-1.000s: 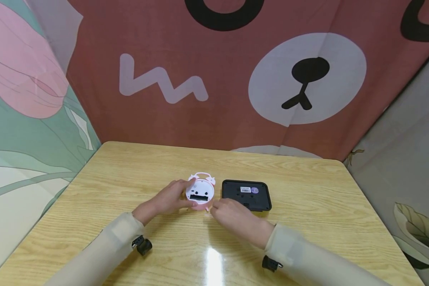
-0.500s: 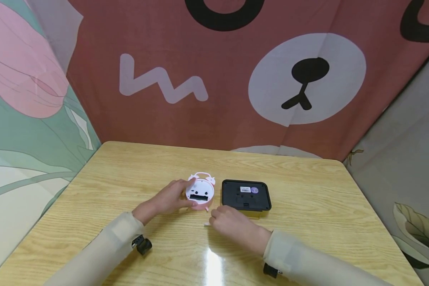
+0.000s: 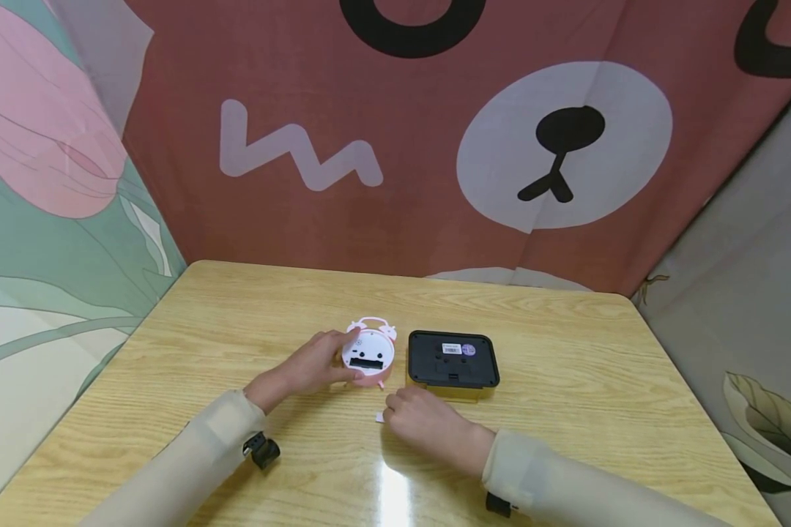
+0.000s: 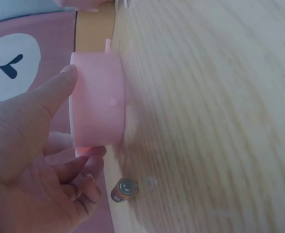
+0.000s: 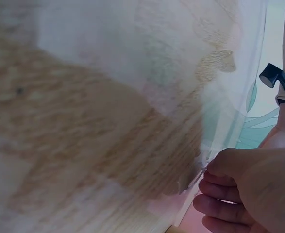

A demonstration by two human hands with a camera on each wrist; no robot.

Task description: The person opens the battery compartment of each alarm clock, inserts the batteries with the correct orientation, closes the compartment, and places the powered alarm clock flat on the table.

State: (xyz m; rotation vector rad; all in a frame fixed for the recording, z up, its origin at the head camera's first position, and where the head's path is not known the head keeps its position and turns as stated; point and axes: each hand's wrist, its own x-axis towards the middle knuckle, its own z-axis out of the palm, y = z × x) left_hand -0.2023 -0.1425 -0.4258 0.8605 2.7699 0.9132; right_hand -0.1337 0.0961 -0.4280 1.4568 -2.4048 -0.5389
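Observation:
A pink alarm clock [image 3: 371, 345] with a white back lies back side up on the table. Its long battery compartment [image 3: 366, 364] is uncovered and looks dark inside. My left hand [image 3: 311, 362] grips the clock's left side, thumb on the near edge and fingers on the far side. In front of the clock, my right hand [image 3: 428, 426] pinches a small flat white piece [image 3: 379, 417] low over the table; whether it touches the wood I cannot tell. Beyond the left fingers in the left wrist view is a battery [image 4: 125, 188], its end towards the camera.
To the right of the alarm clock lies a black rectangular device [image 3: 453, 359] with a gold-yellow near side, labels facing up. Both are on a wood-grain table [image 3: 600, 410]. Printed cloth [image 3: 402, 219] hangs behind the table's far edge.
My right hand has drawn back from the alarm clock's near edge towards me with the white piece, uncovering more of the black device. The left hand and the clock stay put.

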